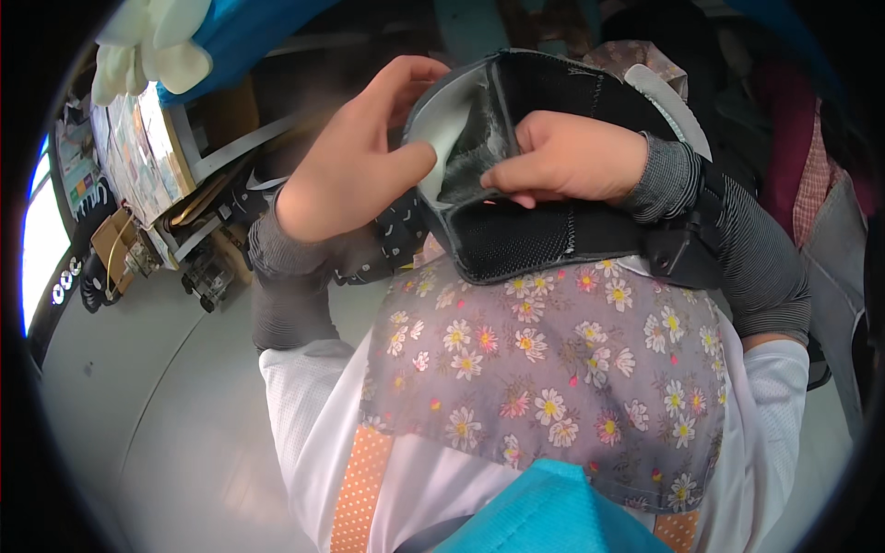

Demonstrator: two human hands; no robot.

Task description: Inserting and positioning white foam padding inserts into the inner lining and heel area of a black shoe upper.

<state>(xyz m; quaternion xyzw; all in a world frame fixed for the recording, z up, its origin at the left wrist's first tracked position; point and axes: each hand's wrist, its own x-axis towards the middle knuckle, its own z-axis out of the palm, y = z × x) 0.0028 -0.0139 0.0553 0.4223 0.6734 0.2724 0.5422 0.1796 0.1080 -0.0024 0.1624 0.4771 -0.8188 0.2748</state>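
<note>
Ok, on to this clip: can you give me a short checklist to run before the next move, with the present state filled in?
1. Left hand at the black piece: ok, curved at its left rim.
2. Pale lining visible: ok, partly, inside the left side.
3. Right hand at the opening: ok, fingers curled by the middle edge; what they pinch is hidden.
4. Right cuff clear of the view of the piece: not ok, it covers part of the mesh.
5. Support under the piece: cannot tell; it overlaps the top of the apron in view, but its underside is hidden.
</note>
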